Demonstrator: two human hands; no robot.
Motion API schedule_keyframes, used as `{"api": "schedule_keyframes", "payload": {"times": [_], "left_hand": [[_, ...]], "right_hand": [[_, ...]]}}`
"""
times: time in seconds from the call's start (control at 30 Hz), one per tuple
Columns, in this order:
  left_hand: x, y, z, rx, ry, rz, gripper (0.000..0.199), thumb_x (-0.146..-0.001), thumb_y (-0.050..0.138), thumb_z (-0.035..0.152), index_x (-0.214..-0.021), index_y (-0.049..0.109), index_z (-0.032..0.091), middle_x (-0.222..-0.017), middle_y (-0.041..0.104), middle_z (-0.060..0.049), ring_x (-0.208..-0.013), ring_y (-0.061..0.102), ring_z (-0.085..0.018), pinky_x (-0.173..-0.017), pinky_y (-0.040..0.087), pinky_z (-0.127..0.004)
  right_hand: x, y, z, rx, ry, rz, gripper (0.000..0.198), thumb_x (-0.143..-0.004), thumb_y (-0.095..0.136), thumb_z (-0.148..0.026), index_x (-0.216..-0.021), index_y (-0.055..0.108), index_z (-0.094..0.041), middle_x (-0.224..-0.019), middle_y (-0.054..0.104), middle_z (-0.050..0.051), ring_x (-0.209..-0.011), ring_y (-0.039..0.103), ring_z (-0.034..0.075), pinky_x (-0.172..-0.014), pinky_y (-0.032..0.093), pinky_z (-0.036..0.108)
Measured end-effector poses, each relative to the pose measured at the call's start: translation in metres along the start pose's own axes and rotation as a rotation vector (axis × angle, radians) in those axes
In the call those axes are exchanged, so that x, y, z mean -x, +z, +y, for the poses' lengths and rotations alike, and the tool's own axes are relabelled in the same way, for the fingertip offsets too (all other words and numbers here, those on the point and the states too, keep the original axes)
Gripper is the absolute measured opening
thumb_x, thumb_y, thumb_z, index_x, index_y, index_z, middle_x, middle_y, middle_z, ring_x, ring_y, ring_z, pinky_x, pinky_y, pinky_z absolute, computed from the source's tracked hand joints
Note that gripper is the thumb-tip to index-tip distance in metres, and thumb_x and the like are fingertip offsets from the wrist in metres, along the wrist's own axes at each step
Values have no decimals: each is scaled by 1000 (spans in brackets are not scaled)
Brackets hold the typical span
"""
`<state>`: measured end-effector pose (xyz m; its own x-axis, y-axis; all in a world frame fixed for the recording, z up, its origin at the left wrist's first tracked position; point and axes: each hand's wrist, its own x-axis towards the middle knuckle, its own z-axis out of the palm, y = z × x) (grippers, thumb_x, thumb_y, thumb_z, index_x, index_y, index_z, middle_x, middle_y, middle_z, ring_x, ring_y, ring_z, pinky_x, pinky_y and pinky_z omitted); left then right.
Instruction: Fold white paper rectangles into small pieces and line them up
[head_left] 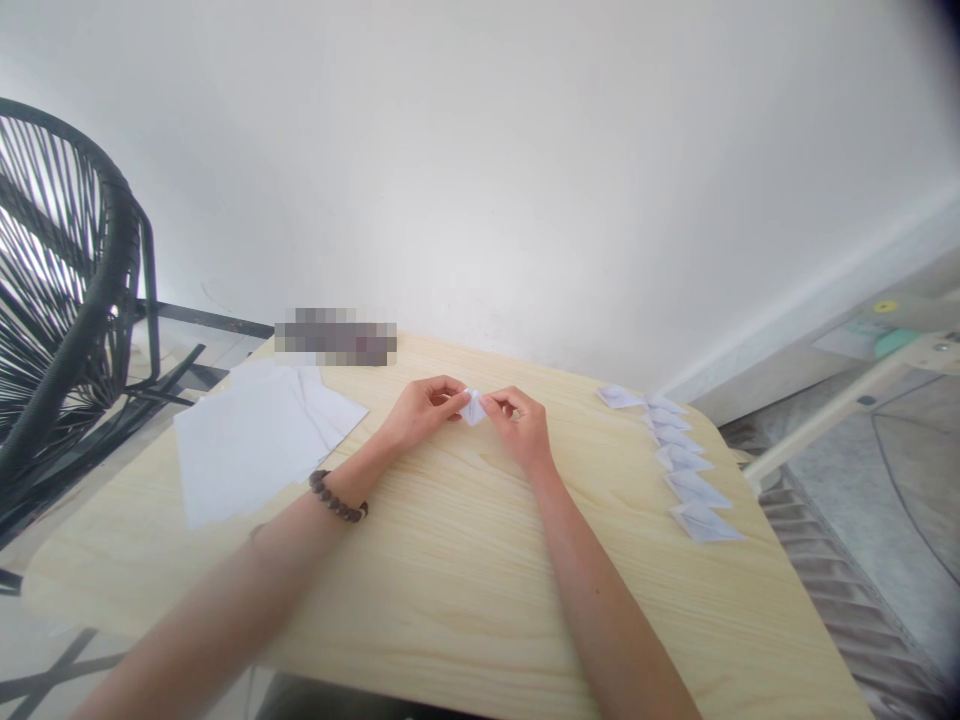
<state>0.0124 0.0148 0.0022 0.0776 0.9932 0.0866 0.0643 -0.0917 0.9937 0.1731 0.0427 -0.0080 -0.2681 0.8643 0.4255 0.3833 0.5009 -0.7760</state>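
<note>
A small piece of folded white paper (473, 408) is held up over the middle of the table, pinched at both sides. My left hand (430, 410) grips its left edge between thumb and fingers; a dark bead bracelet is on that wrist. On the opposite edge, my right hand (520, 422) pinches with thumb and forefinger, the other fingers curled. Parts of the paper are covered by the fingertips. Several folded paper pieces (699, 490) lie in a column near the table's right edge. Left of my left hand rests a loose stack of white paper sheets (240, 445).
The light wooden table (450, 570) stands against a white wall. A blurred-out dark item (335, 338) sits at its back left. Beyond the left side is a black corded chair (97, 260). A pale frame bar (817, 425) runs past the right edge.
</note>
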Motion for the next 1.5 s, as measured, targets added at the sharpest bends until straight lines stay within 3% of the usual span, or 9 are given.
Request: {"api": "schedule_keyframes", "payload": {"times": [0.2, 0.37, 0.6, 0.77, 1.03, 1.33, 1.5], "left_hand": [[0, -3, -4, -64, 49, -36, 30, -74, 53, 42, -80, 58, 13, -74, 62, -4, -68, 59, -15, -63, 47, -27], [-1, -2, -7, -54, 43, -54, 28, -74, 54, 40, -80, 57, 13, -70, 61, -3, -64, 57, -14, -59, 46, -26], [-1, -1, -6, -16, -12, -107, 43, -67, 62, 38, -100, 52, 14, -83, 62, -5, -71, 60, -16, -63, 46, -27], [1, -3, -3, -122, -46, -162, 30, -68, 60, 38, -83, 59, 11, -69, 61, -3, -63, 56, -13, -54, 40, -22], [-1, -3, -2, -87, -59, -203, 28, -68, 59, 37, -77, 60, 11, -66, 61, -2, -60, 55, -12, -54, 40, -21], [0, -2, -2, -148, -22, -196, 25, -69, 57, 37, -68, 59, 11, -60, 58, 0, -55, 51, -10, -51, 38, -20], [0, -1, 0, -144, -57, -180, 28, -70, 56, 39, -68, 61, 11, -60, 59, -1, -56, 54, -11, -51, 39, -19]], "right_hand": [[1, 3, 1, -31, -1, -70, 21, -77, 50, -36, -79, 62, -19, -74, 63, 2, -59, 51, 12, -54, 38, 24], [0, 3, 0, -23, 4, -108, 21, -78, 47, -34, -74, 60, -18, -70, 61, 1, -56, 48, 11, -53, 38, 23], [1, 2, 4, -127, 117, -41, 22, -77, 48, -36, -78, 59, -17, -73, 62, 2, -62, 53, 12, -55, 40, 23], [0, 3, 5, -146, 127, -68, 22, -75, 49, -36, -75, 59, -16, -71, 61, 2, -63, 54, 13, -57, 41, 23], [-1, 4, 9, -221, 172, -115, 23, -76, 48, -37, -73, 56, -16, -69, 59, 2, -62, 54, 13, -56, 41, 23], [1, 2, 1, -100, 31, -123, 22, -79, 47, -35, -74, 58, -17, -70, 60, 1, -62, 53, 12, -57, 40, 22], [1, 2, 3, -115, 26, -106, 20, -78, 47, -34, -74, 58, -17, -71, 60, 1, -62, 53, 12, -57, 41, 22]]}}
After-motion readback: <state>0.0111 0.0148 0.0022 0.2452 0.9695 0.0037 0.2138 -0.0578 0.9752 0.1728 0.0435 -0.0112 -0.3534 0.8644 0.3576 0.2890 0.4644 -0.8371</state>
